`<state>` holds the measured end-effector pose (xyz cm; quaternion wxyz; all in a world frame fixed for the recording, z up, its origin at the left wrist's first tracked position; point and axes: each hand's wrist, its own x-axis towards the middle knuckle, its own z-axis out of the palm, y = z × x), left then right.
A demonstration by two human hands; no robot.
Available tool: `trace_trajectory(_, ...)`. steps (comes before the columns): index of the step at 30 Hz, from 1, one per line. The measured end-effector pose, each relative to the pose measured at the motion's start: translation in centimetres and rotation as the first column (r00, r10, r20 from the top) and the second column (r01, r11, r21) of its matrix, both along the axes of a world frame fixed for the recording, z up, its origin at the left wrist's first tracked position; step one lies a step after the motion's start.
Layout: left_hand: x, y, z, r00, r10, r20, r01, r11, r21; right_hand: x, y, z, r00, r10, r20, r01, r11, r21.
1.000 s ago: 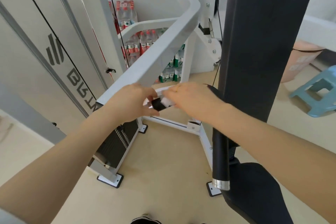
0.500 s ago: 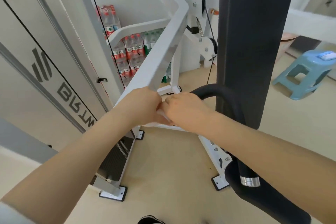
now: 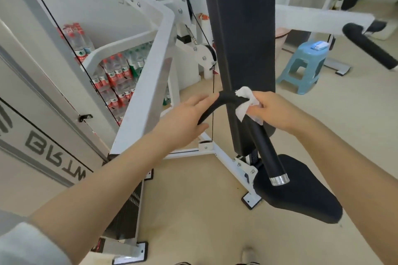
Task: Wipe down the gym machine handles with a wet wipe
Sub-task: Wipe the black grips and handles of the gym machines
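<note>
**Wipe at the bend of the near handle**

Head view. The right hand (image 3: 277,112) pinches a crumpled white wet wipe (image 3: 245,103) and holds it wrapped against the curved black foam-covered handle (image 3: 265,148), just below the bend where the bar turns down toward its silver end cap (image 3: 279,179). Its fingers are curled round wipe and bar together. The left hand (image 3: 185,120) is mostly open, its fingers extended: fingertips lie over the upper arc of the same handle, thumb under it, a light steadying contact rather than a firm grip. The handle hangs in front of the tall black padded backrest (image 3: 241,28), above the black seat pad (image 3: 299,196). A second black handle (image 3: 370,47) shows at the far right, well apart, on a white arm.

Judgement: the wiping stroke is under way on the near handle; the straight lower section and the far handle look untreated.

Method note: keep the wipe closed fully round the bar, slide down to the cap in one pass, twisting the wrist to cover the back face. The left hand should brace the bend so the arm does not swing.
</note>
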<state>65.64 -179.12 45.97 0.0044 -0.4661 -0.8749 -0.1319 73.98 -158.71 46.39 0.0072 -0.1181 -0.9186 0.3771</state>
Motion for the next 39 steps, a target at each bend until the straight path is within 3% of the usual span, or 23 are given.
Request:
trace_trajectory(2,0.4,1.5,-1.0,0.998,0.011,-0.066,-0.01,1.0,0.017,2.3,0.1,-0.9,1.0,-0.013,0.007,0.014,0.984,-0.175)
trace_trajectory(4,0.5,2.5,-1.7,0.991,0.067,-0.117,-0.062,0.997,0.045,4.6,0.5,-2.3,0.993,-0.011,0.121,0.049,0.945,-0.324)
trace_trajectory(7,0.7,3.2,-1.8,0.985,0.157,-0.067,-0.151,0.985,0.084,6.4,0.9,-3.8,0.953,0.097,0.288,0.078,0.838,-0.54)
trace_trajectory(11,1.5,3.6,-2.2,0.981,0.186,-0.06,-0.18,0.98,0.085,3.4,1.4,-2.9,0.976,0.03,0.215,0.152,0.613,-0.776)
trace_trajectory(13,2.0,3.5,-2.8,0.981,0.177,-0.081,-0.167,0.978,0.125,1.1,1.2,-2.3,0.988,-0.041,0.146,0.142,0.586,-0.798)
trace_trajectory(16,3.6,4.0,-3.6,0.975,0.18,-0.129,-0.164,0.978,0.125,-0.8,0.3,-1.9,0.997,-0.067,-0.03,0.041,0.845,-0.533)
trace_trajectory(18,4.7,4.6,-3.7,0.967,0.243,-0.078,-0.236,0.967,0.093,-0.7,0.9,-2.3,0.973,0.131,-0.193,-0.146,0.987,-0.069)
trace_trajectory(19,5.1,4.9,-3.8,0.962,0.271,-0.035,-0.266,0.958,0.106,-0.2,1.5,-2.8,0.933,0.292,-0.208,-0.253,0.947,0.195)
trace_trajectory(20,5.4,5.1,-3.7,0.956,0.295,0.012,-0.293,0.947,0.131,0.5,2.3,-3.3,0.87,0.453,-0.196,-0.345,0.841,0.417)
trace_trajectory(22,6.1,5.4,-3.4,0.932,0.344,0.117,-0.36,0.916,0.178,2.2,3.8,-4.0,0.721,0.687,-0.086,-0.452,0.561,0.694)
trace_trajectory(25,7.6,5.8,-2.9,0.882,0.402,0.246,-0.451,0.872,0.19,5.1,3.4,-4.8,0.485,0.863,0.14,-0.58,0.198,0.79)
trace_trajectory(27,8.9,6.4,-2.7,0.865,0.398,0.305,-0.46,0.872,0.168,6.2,3.4,-4.9,0.362,0.904,0.228,-0.632,0.058,0.773)
trace_trajectory(28,9.5,6.7,-2.8,0.859,0.383,0.34,-0.459,0.871,0.178,6.1,4.0,-4.9,0.36,0.912,0.198,-0.602,0.065,0.796)
trace_trajectory(29,10.1,6.9,-3.0,0.843,0.368,0.393,-0.47,0.859,0.204,5.5,4.8,-4.8,0.404,0.908,0.115,-0.555,0.143,0.819)
trace_trajectory(31,11.6,7.3,-3.4,0.762,0.343,0.549,-0.548,0.794,0.264,4.1,6.2,-4.7,0.577,0.812,-0.085,-0.486,0.426,0.763)
trace_trajectory(33,13.2,7.8,-4.1,0.66,0.317,0.681,-0.65,0.697,0.304,3.2,6.5,-4.9,0.707,0.689,-0.16,-0.481,0.634,0.606)
trace_trajectory(35,14.8,8.7,-4.6,0.619,0.336,0.71,-0.69,0.664,0.288,3.0,5.2,-4.4,0.778,0.603,-0.177,-0.526,0.779,0.341)
trace_trajectory(37,15.9,9.5,-4.9,0.61,0.354,0.709,-0.689,0.679,0.254,3.3,3.5,-3.8,0.865,0.466,-0.187,-0.485,0.872,-0.069)
trace_trajectory(39,16.3,9.7,-4.8,0.554,0.329,0.765,-0.724,0.645,0.246,3.8,2.4,-4.0,0.955,0.278,-0.103,-0.291,0.819,-0.494)
